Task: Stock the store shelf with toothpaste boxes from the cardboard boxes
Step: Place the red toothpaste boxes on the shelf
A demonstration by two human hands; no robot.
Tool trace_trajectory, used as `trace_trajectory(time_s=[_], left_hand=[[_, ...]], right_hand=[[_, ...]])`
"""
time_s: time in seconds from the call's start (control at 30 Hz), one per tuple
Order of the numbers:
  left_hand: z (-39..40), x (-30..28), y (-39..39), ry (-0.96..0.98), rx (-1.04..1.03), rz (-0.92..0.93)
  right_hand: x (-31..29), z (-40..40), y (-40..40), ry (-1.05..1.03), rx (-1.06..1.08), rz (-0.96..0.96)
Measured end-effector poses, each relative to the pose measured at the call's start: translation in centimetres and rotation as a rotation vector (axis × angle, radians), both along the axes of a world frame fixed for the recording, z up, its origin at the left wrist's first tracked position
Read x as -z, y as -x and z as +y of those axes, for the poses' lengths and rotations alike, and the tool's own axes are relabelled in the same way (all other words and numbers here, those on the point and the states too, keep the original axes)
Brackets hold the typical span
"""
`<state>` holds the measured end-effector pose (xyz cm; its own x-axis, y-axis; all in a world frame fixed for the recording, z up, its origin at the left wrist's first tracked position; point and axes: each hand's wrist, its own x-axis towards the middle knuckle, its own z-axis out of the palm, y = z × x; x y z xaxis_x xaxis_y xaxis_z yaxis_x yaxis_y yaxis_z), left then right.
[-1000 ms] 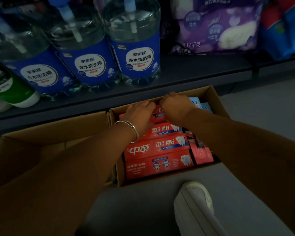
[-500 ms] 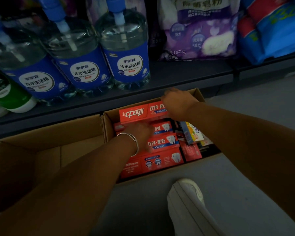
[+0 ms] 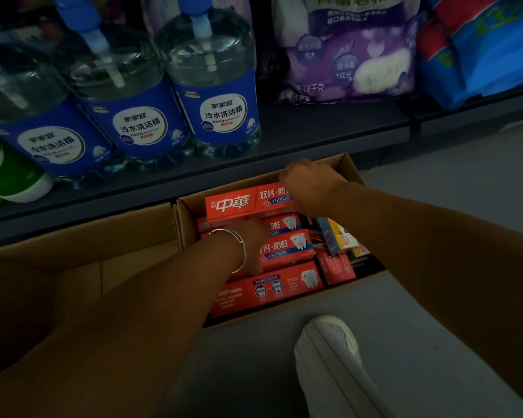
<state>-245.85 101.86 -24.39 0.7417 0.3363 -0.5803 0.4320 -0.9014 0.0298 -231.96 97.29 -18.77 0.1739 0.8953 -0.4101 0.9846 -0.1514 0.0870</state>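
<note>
An open cardboard box [image 3: 349, 164] on the floor holds several red toothpaste boxes lying flat. My right hand [image 3: 311, 187] grips the right end of one red toothpaste box [image 3: 236, 203], raised at the back of the carton with its front face showing. My left hand [image 3: 251, 236], a bangle on its wrist, reaches down onto the red toothpaste boxes [image 3: 287, 250] packed below; its fingers are mostly hidden, so its grip is unclear. Smaller mixed boxes [image 3: 338, 236] stand at the carton's right side.
A second cardboard box [image 3: 82, 236] sits to the left. Behind, the dark bottom shelf [image 3: 314, 131] carries large blue-labelled detergent bottles [image 3: 218, 95], a green bottle [image 3: 9, 173], a purple bag [image 3: 351, 49] and a blue pack [image 3: 480, 46]. My white shoe [image 3: 332, 360] rests on the grey floor.
Both hands were together on the back toothpaste box. My right hand has lifted it so its face shows, and my left hand has dropped onto the boxes below.
</note>
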Motion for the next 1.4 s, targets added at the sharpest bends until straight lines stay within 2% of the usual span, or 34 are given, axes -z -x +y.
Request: trace_trajectory(time_s=[0.2,0.5,0.97,1.4], left_hand=[[0.1,-4.1,0.6,-0.052,0.074,-0.075],[-0.7,-16.2,1.2,0.002,0.089,-0.168],[-2.0,-32.0,2.4,-0.319,0.125,-0.306],[-1.3,-42.2,1.8,-0.455,0.122,-0.414]], right_hand=[[-3.0,-0.8,-0.1,-0.036,0.009,-0.007],[-11.4,-3.1,-0.2,-0.182,0.003,-0.055],[-26.4,-6.3,0.6,-0.451,-0.002,-0.140],[-36.0,-5.9,0.3,-0.604,0.023,-0.260]])
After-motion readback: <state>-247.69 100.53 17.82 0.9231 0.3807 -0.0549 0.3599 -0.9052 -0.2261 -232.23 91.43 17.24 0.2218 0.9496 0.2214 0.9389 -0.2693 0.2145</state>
